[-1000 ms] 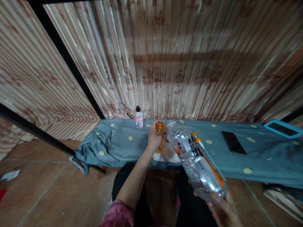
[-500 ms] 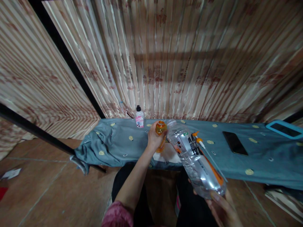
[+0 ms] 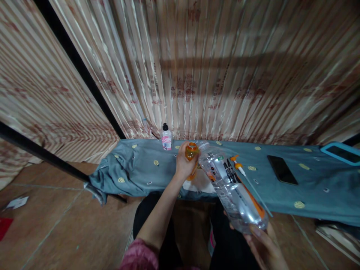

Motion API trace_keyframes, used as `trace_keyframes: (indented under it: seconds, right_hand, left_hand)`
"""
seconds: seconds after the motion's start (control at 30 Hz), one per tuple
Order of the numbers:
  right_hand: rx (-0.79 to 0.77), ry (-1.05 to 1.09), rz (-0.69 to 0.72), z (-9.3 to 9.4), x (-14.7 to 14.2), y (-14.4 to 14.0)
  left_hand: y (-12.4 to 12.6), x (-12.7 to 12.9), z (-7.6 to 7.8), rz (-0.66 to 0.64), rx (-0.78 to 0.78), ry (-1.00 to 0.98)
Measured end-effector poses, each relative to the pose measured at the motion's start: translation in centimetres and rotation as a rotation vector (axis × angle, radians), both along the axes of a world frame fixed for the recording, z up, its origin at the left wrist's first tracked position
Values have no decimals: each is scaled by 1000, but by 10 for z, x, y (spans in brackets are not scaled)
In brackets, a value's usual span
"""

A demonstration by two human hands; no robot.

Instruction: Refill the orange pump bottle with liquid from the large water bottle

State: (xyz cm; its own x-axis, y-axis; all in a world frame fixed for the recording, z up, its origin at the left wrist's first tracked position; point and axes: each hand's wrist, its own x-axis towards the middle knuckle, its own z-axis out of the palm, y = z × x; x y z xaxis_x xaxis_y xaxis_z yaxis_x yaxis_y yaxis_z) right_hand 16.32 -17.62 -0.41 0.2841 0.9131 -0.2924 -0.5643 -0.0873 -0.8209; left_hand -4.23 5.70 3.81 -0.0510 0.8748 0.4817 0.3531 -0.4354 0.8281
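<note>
Over the near edge of the blue-grey cloth (image 3: 132, 168), a left hand (image 3: 183, 165) wraps closed around a small orange bottle (image 3: 191, 157), held upright with its open mouth up. A right hand (image 3: 264, 249), fingers curled under the base, tips a large clear bottle (image 3: 233, 191) so its neck meets the orange bottle's mouth. With so narrow an opening, a slip of the heavy bottle could spill liquid onto the cloth or towards the dark phone (image 3: 282, 170), which lies well to the right of the orange bottle.
</note>
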Motion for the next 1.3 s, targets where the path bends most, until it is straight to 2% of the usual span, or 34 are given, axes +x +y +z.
trace_keyframes:
  seconds: [0.1,0.2,0.33,0.4,0.47,0.53,0.6,0.67,0.8,0.9,1.03,1.13,1.3]
  right_hand:
    - [2,12,-2,-3,8,-6]
    - [-41,14,-30,-5,18,-10]
    - [-90,16,-69,-4,26,-13]
    - [-89,2,-73,-3,30,-15]
    - [-86,-21,-73,-3,35,-17]
    - [-85,-33,-70,-2,40,-19]
    - [-82,-35,-82,3,41,-20]
    - [-83,-53,-113,12,38,-20]
    - [-90,-80,-139,30,28,-18]
    - [-152,-18,-182,27,32,-18]
    - [-224,85,-212,15,42,-20]
    - [-185,69,-230,14,42,-20]
    - [-228,73,-227,8,42,-24]
  left_hand:
    - [-13,-7,-2,79,67,-38]
    - [-37,-13,-5,140,124,-74]
    - [-70,-8,-18,24,104,25]
    - [-80,0,-29,-48,95,60]
    - [-84,10,-40,-65,81,90]
    - [-82,22,-51,-105,53,115]
    - [-74,35,-60,-228,23,170]
    - [-58,50,-68,-330,-7,271]
    - [-16,78,-87,-464,-75,595]
    - [-1,87,-106,-493,-86,685]
    - [-6,87,-124,-523,-104,771]
    - [-9,86,-126,-558,-112,833]
    - [-10,85,-116,-611,-135,847]
